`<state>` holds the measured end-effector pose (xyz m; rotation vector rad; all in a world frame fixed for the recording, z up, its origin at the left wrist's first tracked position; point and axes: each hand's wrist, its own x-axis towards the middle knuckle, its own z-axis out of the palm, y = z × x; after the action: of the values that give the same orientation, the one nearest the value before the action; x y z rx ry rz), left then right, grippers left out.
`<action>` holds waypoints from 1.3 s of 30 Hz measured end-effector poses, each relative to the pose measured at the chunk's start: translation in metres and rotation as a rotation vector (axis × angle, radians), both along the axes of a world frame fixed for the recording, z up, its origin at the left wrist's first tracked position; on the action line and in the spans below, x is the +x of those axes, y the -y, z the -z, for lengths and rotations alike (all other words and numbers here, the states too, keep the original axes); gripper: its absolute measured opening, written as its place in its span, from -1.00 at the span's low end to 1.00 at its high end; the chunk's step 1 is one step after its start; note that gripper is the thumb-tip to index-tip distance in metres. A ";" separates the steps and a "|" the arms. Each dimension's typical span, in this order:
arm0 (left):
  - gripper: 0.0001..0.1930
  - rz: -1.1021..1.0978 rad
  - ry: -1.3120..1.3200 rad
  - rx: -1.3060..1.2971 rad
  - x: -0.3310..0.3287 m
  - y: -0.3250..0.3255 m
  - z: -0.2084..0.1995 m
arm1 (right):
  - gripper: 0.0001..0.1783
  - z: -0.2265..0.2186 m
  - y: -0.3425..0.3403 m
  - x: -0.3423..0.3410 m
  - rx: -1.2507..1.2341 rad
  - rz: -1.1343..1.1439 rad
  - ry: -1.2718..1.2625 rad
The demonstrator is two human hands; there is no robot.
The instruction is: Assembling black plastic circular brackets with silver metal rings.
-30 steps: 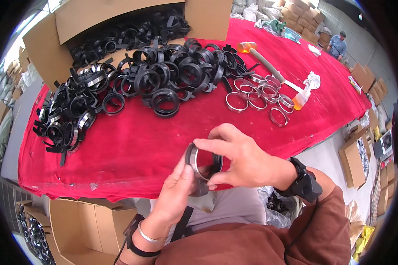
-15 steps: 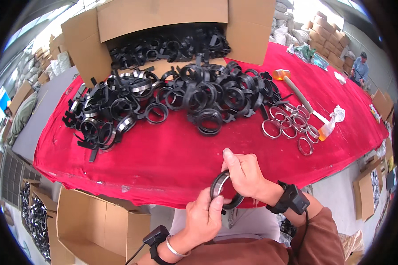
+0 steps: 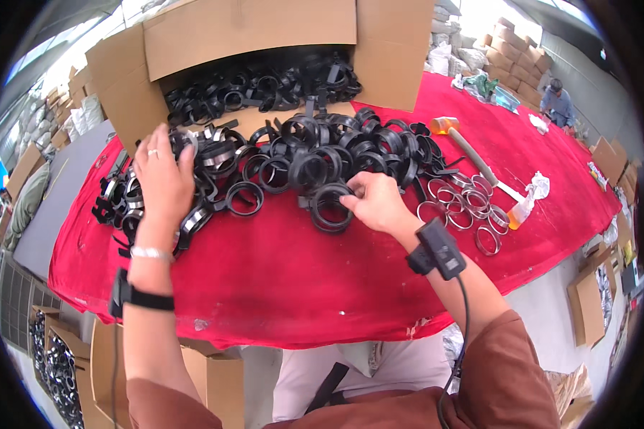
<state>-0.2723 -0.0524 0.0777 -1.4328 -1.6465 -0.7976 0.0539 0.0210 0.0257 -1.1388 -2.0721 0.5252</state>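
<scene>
My left hand (image 3: pixel 163 175) reaches over the left end of the pile, thumb and fingers closed around a blurred black ring with a metal band (image 3: pixel 184 139), partly hidden by the hand. My right hand (image 3: pixel 379 205) is at the near edge of the pile's middle, thumb and fingers pinching the rim of a plain black ring (image 3: pixel 320 223) on the red cloth. Between the hands lie many black ring clamps with tabs (image 3: pixel 245 199), some lined with shiny metal bands. Loose thin metal rings (image 3: pixel 487 241) lie in a cluster right of my right hand.
An open cardboard box (image 3: pixel 250 39) full of black clamps lies behind the pile. A mallet (image 3: pixel 472 154) with an orange head rests beyond the metal rings. Red cloth (image 3: pixel 279 286) covers the table. Cardboard boxes (image 3: pixel 222 386) stand below its edge. Another person (image 3: pixel 557 106) is at the far right.
My hands were together near the table's front edge around a black ring with a metal band. They have parted: the left went to the left pile, the right forward to a black ring.
</scene>
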 end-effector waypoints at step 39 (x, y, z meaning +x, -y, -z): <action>-0.53 1.207 2.109 -0.594 0.226 0.137 0.081 | -0.20 0.032 0.075 0.163 0.682 -0.165 0.135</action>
<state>-0.0460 -0.1896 -0.0030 -1.9346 -2.0671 -3.6275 0.2170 -0.0544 -0.0059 -0.6146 -2.2101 -0.1957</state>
